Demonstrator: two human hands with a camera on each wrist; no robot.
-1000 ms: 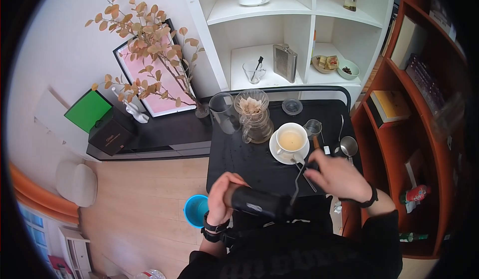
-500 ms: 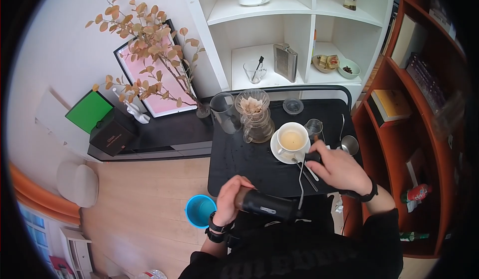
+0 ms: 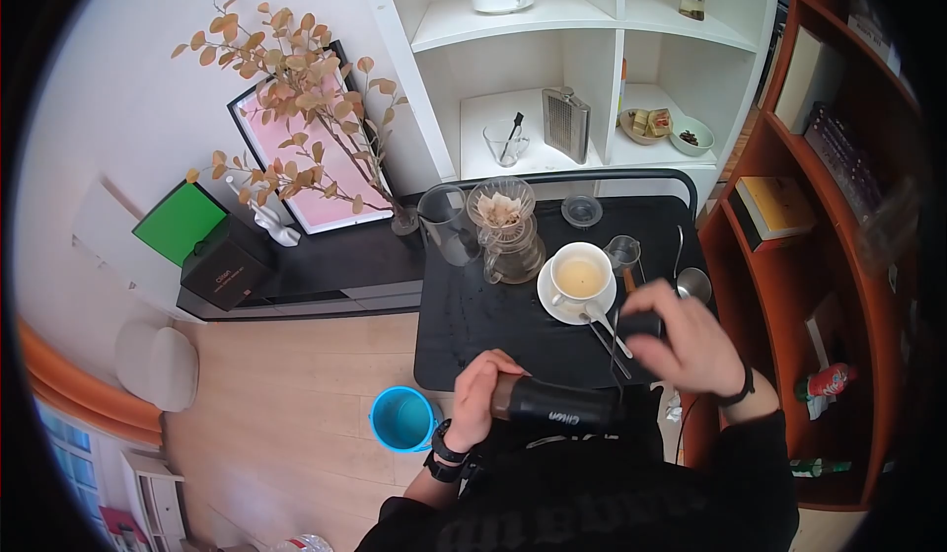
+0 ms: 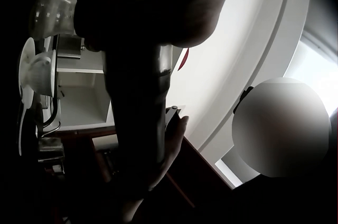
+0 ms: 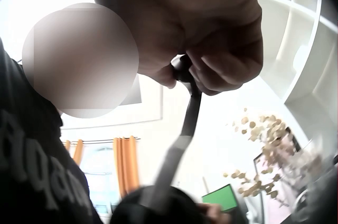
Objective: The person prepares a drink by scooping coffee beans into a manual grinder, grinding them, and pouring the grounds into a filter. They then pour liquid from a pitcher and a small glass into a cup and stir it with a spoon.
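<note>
A black hand grinder lies nearly sideways in front of the person's torso. The left hand grips its brown end; in the left wrist view the grinder's dark body runs down from that hand. The right hand pinches the black knob of the crank. From the right wrist view, the right hand's fingers curl round the knob, and the metal crank arm leads down to the grinder's top. A white cup of pale liquid stands on a saucer just beyond.
On the black table stand a glass server with a filter dripper, a glass jar, a round lid, a small glass pitcher, a metal cup and spoons. A blue bucket sits on the floor, left.
The left hand and grinder have shifted right, the grinder now closer to level. The right hand has moved round with the crank knob, away from the cup, still holding it.
</note>
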